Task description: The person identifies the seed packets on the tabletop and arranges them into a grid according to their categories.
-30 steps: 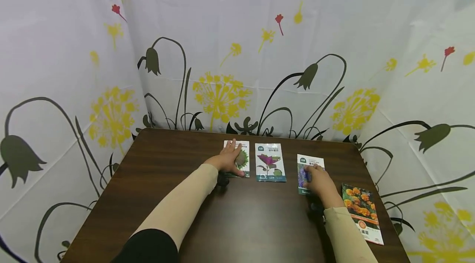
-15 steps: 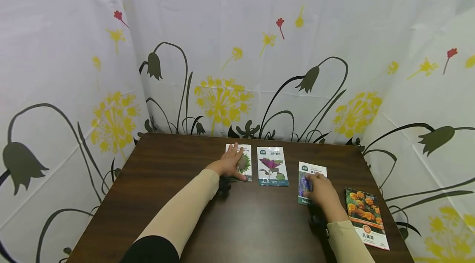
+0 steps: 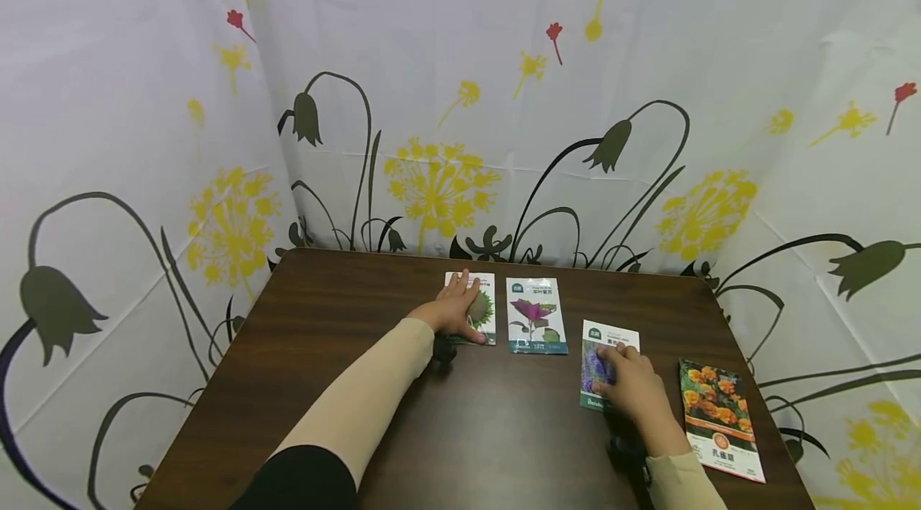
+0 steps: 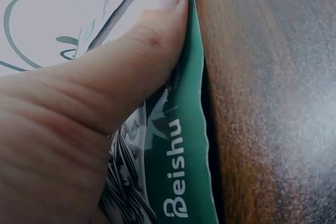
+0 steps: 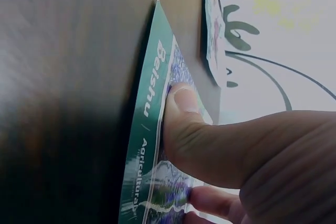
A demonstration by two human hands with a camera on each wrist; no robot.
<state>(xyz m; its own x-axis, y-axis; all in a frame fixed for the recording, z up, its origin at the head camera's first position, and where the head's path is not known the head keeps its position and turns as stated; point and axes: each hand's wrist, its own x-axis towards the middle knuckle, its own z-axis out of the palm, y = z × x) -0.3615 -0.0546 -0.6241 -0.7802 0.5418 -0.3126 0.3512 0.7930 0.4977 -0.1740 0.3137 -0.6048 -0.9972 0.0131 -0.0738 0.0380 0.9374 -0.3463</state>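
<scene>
My left hand lies spread on a seed packet with a spiky green plant near the table's far edge. In the left wrist view its thumb rests along the packet's green border. To the right, my right hand holds a seed packet with purple-blue flowers between thumb and fingers. The right wrist view shows the thumb on this packet's printed face and the fingertips at its side; part of the packet is hidden. Between the hands lies a seed packet with a magenta plant, untouched.
A larger seed packet with orange flowers lies beside my right forearm, near the table's right edge. The dark wooden table meets a white curtain printed with flowers at the back and sides.
My right hand has slid the purple-blue flower packet a little nearer to me. My left hand has stayed on the spiky green plant packet. The head view has shifted slightly.
</scene>
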